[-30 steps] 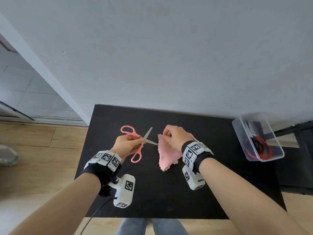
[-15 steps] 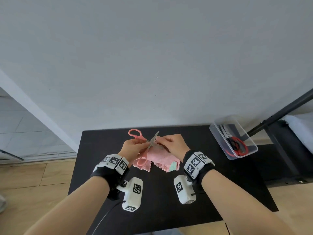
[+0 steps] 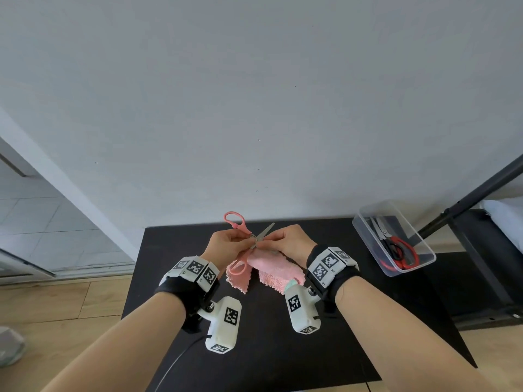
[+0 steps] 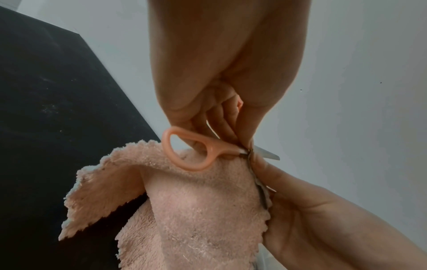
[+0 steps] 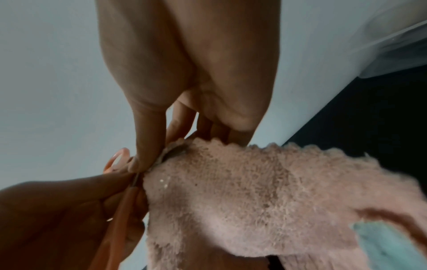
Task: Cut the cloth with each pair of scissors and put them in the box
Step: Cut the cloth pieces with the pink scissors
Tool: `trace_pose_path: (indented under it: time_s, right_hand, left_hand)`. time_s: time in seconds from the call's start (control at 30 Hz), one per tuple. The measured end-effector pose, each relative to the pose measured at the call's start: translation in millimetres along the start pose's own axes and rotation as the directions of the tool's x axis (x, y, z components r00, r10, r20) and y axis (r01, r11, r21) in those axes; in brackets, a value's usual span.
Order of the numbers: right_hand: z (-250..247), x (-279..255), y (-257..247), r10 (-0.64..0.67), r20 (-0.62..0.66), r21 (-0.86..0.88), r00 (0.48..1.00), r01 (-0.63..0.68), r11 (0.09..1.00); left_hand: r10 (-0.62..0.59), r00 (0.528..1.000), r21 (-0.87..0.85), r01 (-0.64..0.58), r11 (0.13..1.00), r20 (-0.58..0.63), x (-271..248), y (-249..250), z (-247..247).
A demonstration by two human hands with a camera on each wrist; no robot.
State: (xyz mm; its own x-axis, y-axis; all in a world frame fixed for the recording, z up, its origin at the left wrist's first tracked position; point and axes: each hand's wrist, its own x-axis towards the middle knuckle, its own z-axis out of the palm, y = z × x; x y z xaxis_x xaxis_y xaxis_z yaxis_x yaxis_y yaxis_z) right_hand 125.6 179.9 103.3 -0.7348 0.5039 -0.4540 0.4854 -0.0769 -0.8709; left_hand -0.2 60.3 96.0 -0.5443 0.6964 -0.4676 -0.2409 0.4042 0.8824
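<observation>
Fluffy pink cloth [image 3: 278,268], smooth plastic-handled metal scissors [image 3: 245,236], clear glossy plastic box [image 3: 365,222], matt black table [image 3: 283,349].

Home room — wood-plank floor [image 3: 56,301], plain white wall [image 3: 254,94], black table [image 3: 268,349]

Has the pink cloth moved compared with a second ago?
Yes. The pink cloth is up off the black table, held by the right hand against the pink scissors; earlier it hung lower, beside the blades.

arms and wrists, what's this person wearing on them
Both forearms are bare, no sleeves. Each wrist has a black strap topped by white blocks printed with black square markers. A white camera housing hangs under each wrist, and a dark cable trails from the left one.
</observation>
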Motion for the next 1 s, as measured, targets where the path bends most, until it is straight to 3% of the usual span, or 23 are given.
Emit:
trace_pose_path:
  time_s: [0.3,0.47,0.6,0.77,1.0]
  right_hand:
    - [-12.2,4.3,2.3,-0.04,0.034,-0.174,0.999,0.045,0.984]
    - [-37.8,-0.6,23.8,-0.026,-0.054,-0.239,0.998,0.013,0.971]
    - [-49.5,-6.6,35.4,-0.056,-0.165,-0.001,0.985,0.056,0.998]
    - [-29.8,0.8,18.6,-0.076,-0.153,0.179,0.985,0.103,0.978]
    - [-17.9,7.3,17.5,-0.073,-0.117,0.28,0.99,0.104,0.954]
  left_hand:
    - [0.022,0.999,0.049,-0.021,0.999,-0.025,2.0,1.3,4.6]
    - [-0.046,0.995,-0.096,0.038,0.995,-0.085,9.8,11.4,-18.5]
    - [-0.082,0.996,-0.128,0.078,0.989,-0.029,13.1,21.7,-33.1]
    - [-0.106,0.99,-0.08,0.113,0.99,0.095,9.6,22.3,-9.2]
    - [-0.099,0.995,-0.005,0.1,0.995,0.027,15.6,16.9,4.6]
